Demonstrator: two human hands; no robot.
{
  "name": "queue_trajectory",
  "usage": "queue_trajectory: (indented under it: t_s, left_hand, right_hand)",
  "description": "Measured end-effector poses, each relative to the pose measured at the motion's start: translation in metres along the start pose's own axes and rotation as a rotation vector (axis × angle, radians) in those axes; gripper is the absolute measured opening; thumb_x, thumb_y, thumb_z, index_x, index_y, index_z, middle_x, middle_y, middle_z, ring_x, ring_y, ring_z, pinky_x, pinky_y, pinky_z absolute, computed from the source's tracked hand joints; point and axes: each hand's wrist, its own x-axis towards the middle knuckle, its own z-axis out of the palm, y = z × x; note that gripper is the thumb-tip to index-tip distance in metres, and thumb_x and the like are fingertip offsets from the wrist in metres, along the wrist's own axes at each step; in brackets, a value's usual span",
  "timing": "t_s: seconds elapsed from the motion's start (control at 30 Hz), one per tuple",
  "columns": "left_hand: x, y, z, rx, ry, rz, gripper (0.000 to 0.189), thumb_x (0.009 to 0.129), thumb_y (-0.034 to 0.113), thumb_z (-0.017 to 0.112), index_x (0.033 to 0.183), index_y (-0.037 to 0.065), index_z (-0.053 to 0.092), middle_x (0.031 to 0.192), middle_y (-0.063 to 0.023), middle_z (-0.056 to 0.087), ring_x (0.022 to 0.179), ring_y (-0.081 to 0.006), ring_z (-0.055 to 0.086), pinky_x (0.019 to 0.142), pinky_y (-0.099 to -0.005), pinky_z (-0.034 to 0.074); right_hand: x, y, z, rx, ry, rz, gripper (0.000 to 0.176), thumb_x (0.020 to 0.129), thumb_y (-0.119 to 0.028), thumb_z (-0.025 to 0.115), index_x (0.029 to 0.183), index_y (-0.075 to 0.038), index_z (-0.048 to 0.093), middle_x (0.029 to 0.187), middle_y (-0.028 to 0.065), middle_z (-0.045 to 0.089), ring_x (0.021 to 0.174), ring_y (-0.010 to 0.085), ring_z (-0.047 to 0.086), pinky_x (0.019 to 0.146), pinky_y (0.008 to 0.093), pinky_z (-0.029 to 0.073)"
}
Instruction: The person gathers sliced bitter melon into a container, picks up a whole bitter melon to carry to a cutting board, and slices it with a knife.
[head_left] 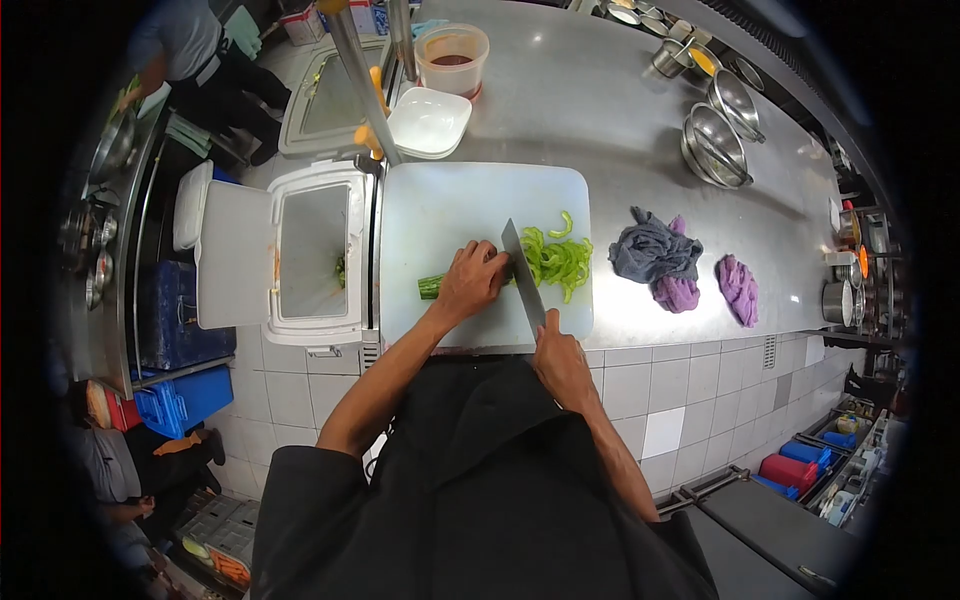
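Note:
On the white cutting board [440,205], my left hand [473,280] presses down on a long, ridged green vegetable [429,288], its fingers curled over it. One dark green end sticks out to the left of the hand; the rest is hidden under it. My right hand [561,360] is wrapped round the handle of a kitchen knife [527,283]. The broad blade points away from me and stands just right of my left fingertips. Beside the blade, curved light-green slices [562,262] lie in a loose pile.
White bowls [430,122] and a tub of dark red liquid [451,62] stand behind the board. Grey cloth [655,246] and purple cloth [737,290] lie to the right, metal bowls [714,146] farther back. An open white bin [318,250] adjoins the left edge. Another person [185,45] stands far left.

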Motion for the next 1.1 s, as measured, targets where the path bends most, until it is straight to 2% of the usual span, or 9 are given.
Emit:
queue_trajectory:
  t_s: [0.2, 0.3, 0.47, 0.57, 0.63, 0.8, 0.97, 1.03, 1.1]
  left_hand:
    - [-0.002, 0.005, -0.007, 0.0, -0.019, -0.018, 0.016, 0.086, 0.006, 0.067, 0.101, 0.007, 0.065, 0.095, -0.011, 0.058, 0.091, -0.031, 0.058, 0.078, -0.0438, 0.047]
    - [-0.001, 0.003, -0.002, 0.016, -0.015, -0.016, 0.015, 0.086, 0.005, 0.067, 0.101, 0.007, 0.065, 0.095, -0.0109, 0.058, 0.091, -0.0309, 0.058, 0.078, -0.0437, 0.047]
    - [-0.001, 0.002, -0.003, 0.003, 0.003, -0.027, 0.016, 0.085, 0.006, 0.067, 0.101, 0.009, 0.066, 0.096, -0.0101, 0.057, 0.091, -0.0305, 0.058, 0.077, -0.0439, 0.047]
    - [-0.003, 0.003, -0.003, 0.027, -0.023, -0.008, 0.017, 0.085, 0.006, 0.067, 0.101, 0.009, 0.066, 0.096, -0.0102, 0.057, 0.091, -0.0304, 0.058, 0.077, -0.0439, 0.047]
    - [-0.002, 0.004, -0.004, -0.006, -0.029, -0.031, 0.014, 0.087, 0.005, 0.066, 0.101, 0.006, 0.063, 0.099, -0.0128, 0.058, 0.093, -0.0327, 0.058, 0.081, -0.0443, 0.047]
    - [-0.002, 0.002, -0.002, 0.003, -0.032, -0.014, 0.018, 0.086, 0.006, 0.067, 0.104, 0.007, 0.064, 0.098, -0.0117, 0.057, 0.094, -0.0319, 0.058, 0.079, -0.045, 0.047]
    - [-0.005, 0.001, -0.004, 0.066, -0.043, 0.016, 0.023, 0.084, 0.006, 0.067, 0.107, 0.009, 0.064, 0.099, -0.0112, 0.056, 0.094, -0.0311, 0.058, 0.078, -0.045, 0.047]
    - [-0.002, 0.005, -0.008, 0.011, -0.06, -0.015, 0.015, 0.087, 0.004, 0.064, 0.102, 0.004, 0.061, 0.099, -0.0135, 0.058, 0.094, -0.0337, 0.057, 0.082, -0.0451, 0.047]
    - [-0.006, 0.0, -0.004, 0.03, -0.066, 0.002, 0.021, 0.085, 0.005, 0.065, 0.105, 0.005, 0.063, 0.099, -0.0127, 0.057, 0.094, -0.0327, 0.057, 0.081, -0.045, 0.047]
  right_hand:
    - [0.002, 0.014, 0.028, 0.023, 0.019, 0.058, 0.016, 0.106, -0.014, 0.046, 0.111, 0.0, 0.038, 0.069, 0.0359, 0.061, 0.07, 0.0565, 0.062, 0.062, 0.065, 0.046]
    - [0.004, 0.011, 0.021, -0.006, 0.022, 0.047, 0.017, 0.106, -0.014, 0.045, 0.112, 0.0, 0.038, 0.069, 0.0366, 0.061, 0.072, 0.0567, 0.062, 0.064, 0.0652, 0.046]
    - [-0.006, -0.013, -0.004, 0.026, 0.005, 0.058, 0.018, 0.106, -0.013, 0.047, 0.113, 0.001, 0.038, 0.067, 0.0364, 0.06, 0.068, 0.0569, 0.062, 0.058, 0.064, 0.047]
    - [0.012, 0.023, 0.046, -0.042, 0.065, -0.001, 0.018, 0.106, -0.014, 0.047, 0.113, 0.0, 0.037, 0.067, 0.0364, 0.06, 0.068, 0.0568, 0.062, 0.058, 0.0627, 0.048]
    - [0.014, 0.02, 0.032, -0.043, 0.062, -0.006, 0.019, 0.106, -0.014, 0.047, 0.113, 0.001, 0.037, 0.067, 0.0358, 0.06, 0.068, 0.0561, 0.063, 0.058, 0.0625, 0.049]
    - [-0.001, -0.002, 0.002, -0.022, 0.048, -0.035, 0.019, 0.106, -0.014, 0.047, 0.112, 0.001, 0.038, 0.065, 0.0348, 0.06, 0.068, 0.055, 0.063, 0.057, 0.0633, 0.048]
    - [0.013, 0.015, 0.038, -0.023, 0.035, 0.01, 0.018, 0.107, -0.014, 0.046, 0.113, 0.0, 0.037, 0.066, 0.0354, 0.059, 0.07, 0.0558, 0.063, 0.06, 0.063, 0.048]
    - [0.017, 0.015, 0.032, -0.027, 0.049, 0.002, 0.018, 0.107, -0.014, 0.047, 0.112, 0.001, 0.037, 0.065, 0.0351, 0.059, 0.07, 0.0555, 0.063, 0.059, 0.063, 0.048]
    - [0.011, 0.006, 0.021, -0.018, 0.068, 0.009, 0.018, 0.106, -0.013, 0.047, 0.112, 0.001, 0.037, 0.065, 0.0348, 0.059, 0.069, 0.0552, 0.063, 0.059, 0.063, 0.048]
